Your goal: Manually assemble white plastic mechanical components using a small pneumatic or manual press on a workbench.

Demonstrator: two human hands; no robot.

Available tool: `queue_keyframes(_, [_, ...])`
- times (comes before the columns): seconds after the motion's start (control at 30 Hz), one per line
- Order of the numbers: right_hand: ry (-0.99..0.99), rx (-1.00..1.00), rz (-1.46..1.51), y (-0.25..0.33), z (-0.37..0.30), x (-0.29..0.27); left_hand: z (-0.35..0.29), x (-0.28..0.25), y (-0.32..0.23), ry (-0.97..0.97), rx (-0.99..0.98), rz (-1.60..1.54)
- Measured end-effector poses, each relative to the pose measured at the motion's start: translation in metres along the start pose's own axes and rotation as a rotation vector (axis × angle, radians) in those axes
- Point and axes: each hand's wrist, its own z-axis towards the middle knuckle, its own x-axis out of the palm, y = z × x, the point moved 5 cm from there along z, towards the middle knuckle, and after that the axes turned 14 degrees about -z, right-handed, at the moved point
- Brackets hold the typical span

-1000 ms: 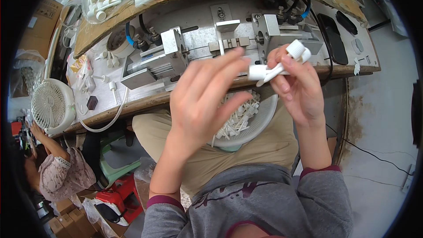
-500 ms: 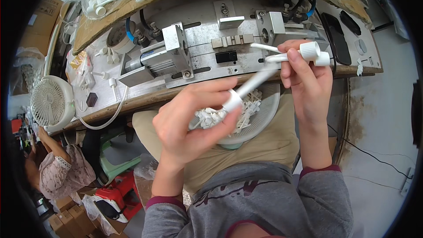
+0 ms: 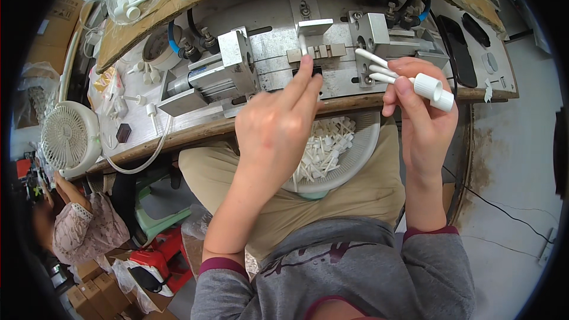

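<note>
My left hand [image 3: 275, 121] reaches over the small slotted metal block [image 3: 335, 51] on the fixture. A white stick [image 3: 303, 42] pokes out past its index fingertip into the block's left side; the cap end is hidden under the fingers, which appear closed around it. To the right, my right hand [image 3: 424, 112] pinches a few white capped sticks [image 3: 428, 87] between thumb and fingers. Their thin ends point left toward the fixture, and their ribbed caps stick out to the right. On my lap, below the table edge, a pale round basket [image 3: 368, 153] holds many more white capped sticks [image 3: 326, 151].
Metal clamp blocks flank the slotted block, left [image 3: 236, 59] and right [image 3: 373, 38]. A cardboard shelf [image 3: 195, 3] with bagged white parts overhangs the back. A white fan [image 3: 70, 136] stands at left; a black phone [image 3: 456, 53] lies at right. Another person [image 3: 86, 228] sits far left.
My left hand has moved forward from above the basket to the slotted block, carrying its white capped stick. My right hand has shifted slightly right and lower, keeping its sticks.
</note>
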Motion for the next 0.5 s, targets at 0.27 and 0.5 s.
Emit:
queue_keyframes(0.27, [-0.088,-0.430,-0.621,0.016,-0.011,-0.001,0.002,0.000,0.006,0.000,0.019,-0.029])
queue_keyframes(0.5, [0.000,-0.847,-0.925,0.023,-0.026,0.020,-0.004,-0.014,-0.022,-0.037,-0.134,-0.923])
